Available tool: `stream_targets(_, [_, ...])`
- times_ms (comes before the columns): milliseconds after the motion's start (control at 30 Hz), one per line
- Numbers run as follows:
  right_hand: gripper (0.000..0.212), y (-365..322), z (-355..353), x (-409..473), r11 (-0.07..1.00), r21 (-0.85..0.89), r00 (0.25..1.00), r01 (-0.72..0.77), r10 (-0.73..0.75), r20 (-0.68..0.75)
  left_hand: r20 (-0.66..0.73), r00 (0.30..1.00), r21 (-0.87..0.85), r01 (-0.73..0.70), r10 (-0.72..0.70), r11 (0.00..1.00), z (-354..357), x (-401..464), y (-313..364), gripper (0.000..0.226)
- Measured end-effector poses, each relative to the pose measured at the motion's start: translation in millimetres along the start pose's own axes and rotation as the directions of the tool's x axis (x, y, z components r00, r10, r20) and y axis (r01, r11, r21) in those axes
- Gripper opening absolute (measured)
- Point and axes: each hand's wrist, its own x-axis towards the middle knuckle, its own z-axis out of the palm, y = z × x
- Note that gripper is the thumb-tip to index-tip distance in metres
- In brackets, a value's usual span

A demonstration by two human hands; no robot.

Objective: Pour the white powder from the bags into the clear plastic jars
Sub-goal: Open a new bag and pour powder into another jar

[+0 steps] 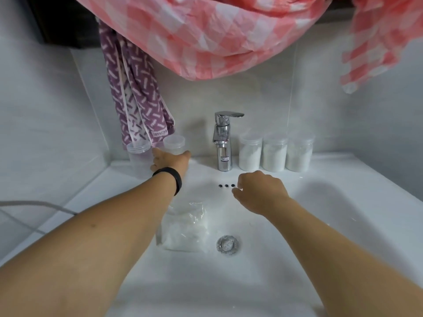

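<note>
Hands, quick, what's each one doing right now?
Left hand: grips the lidded clear plastic jar left of the chrome tap.
Right hand: fingers loosely curled, holding nothing.

Your view is evenly and softly lit, moderately bright, with light falling from above and slightly behind you. Your arms throw broad, soft-edged shadows across the sink (320, 202) basin. The tap (223, 143) shows small hard glints on its chrome, and it casts a faint shadow on the wall to its left. White surfaces sit near overexposure, so the bag (183, 227) blends into the basin. Wide-angle distortion bends the counter edges and stretches your forearms at the lower corners. Focus is slightly soft overall; the cloth (217, 35) at top is blurred.
</note>
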Motion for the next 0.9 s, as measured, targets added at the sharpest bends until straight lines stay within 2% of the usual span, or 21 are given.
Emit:
stream_targets(133, [0.029, -5.2, -0.8, -1.3, 0.999, 0.039, 1.0, 0.001, 0.0, -0.016, 0.079, 0.996, -0.025, -0.046, 0.048, 0.999, -5.9, 9.6, -3.5, 0.103])
stream_targets(200, [0.026, -8.6, -4.4, -0.3, 0.987, 0.157, 0.995, -0.024, 0.039, -0.094, 0.116, 0.989, -0.095, -0.079, 0.09, 0.992, -11.3, -1.2, -5.9, 0.104])
stream_targets(300, [0.023, -17.0, -10.8, -1.2, 0.917, 0.397, 0.957, 0.044, 0.076, -0.28, 0.209, 0.938, -0.18, -0.24, 0.276, 0.954, -24.0, -38.9, -18.4, 0.074])
stream_targets(367, [0.034, -23.2, -13.5, -7.6, 0.856, 0.505, 0.938, 0.11, 0.078, -0.337, 0.311, 0.864, -0.176, -0.356, 0.395, 0.918, -37.3, -66.4, -34.9, 0.065])
stream_targets(467, [0.072, -32.6, -7.1, -18.2, 0.82, 0.564, 0.98, 0.098, 0.018, -0.197, 0.528, 0.706, -0.103, -0.498, 0.472, 0.861, -58.2, -88.6, -53.0, 0.067])
stream_targets(533, [0.079, -39.2, 1.3, -19.2, 0.845, 0.529, 0.996, 0.073, -0.032, -0.086, 0.606, 0.634, -0.072, -0.557, 0.48, 0.827, -62.4, -93.2, -51.4, 0.065])
stream_targets(567, [0.075, -42.8, 4.5, -18.6, 0.847, 0.526, 0.997, 0.075, -0.048, -0.065, 0.604, 0.62, -0.059, -0.592, 0.501, 0.804, -61.9, -95.5, -49.3, 0.064])
stream_targets(633, [0.058, -48.7, 9.1, -15.9, 0.808, 0.582, 0.992, 0.093, -0.027, -0.122, 0.576, 0.602, -0.061, -0.643, 0.553, 0.763, -59.0, -99.1, -44.8, 0.065])
stream_targets(733, [0.043, -46.0, 7.8, -12.1, 0.713, 0.699, 0.977, 0.054, 0.109, -0.186, 0.518, 0.592, -0.101, -0.674, 0.617, 0.732, -55.5, -102.1, -43.2, 0.078])
stream_targets(833, [0.043, -33.7, 0.9, -6.5, 0.589, 0.801, 0.951, -0.109, 0.296, -0.088, 0.504, 0.559, -0.178, -0.678, 0.658, 0.713, -53.7, -102.3, -43.6, 0.078])
stream_targets(900, [0.047, -26.4, 1.0, -2.2, 0.535, 0.826, 0.939, -0.175, 0.343, -0.023, 0.521, 0.579, -0.219, -0.619, 0.626, 0.754, -51.0, -103.5, -45.2, 0.07])
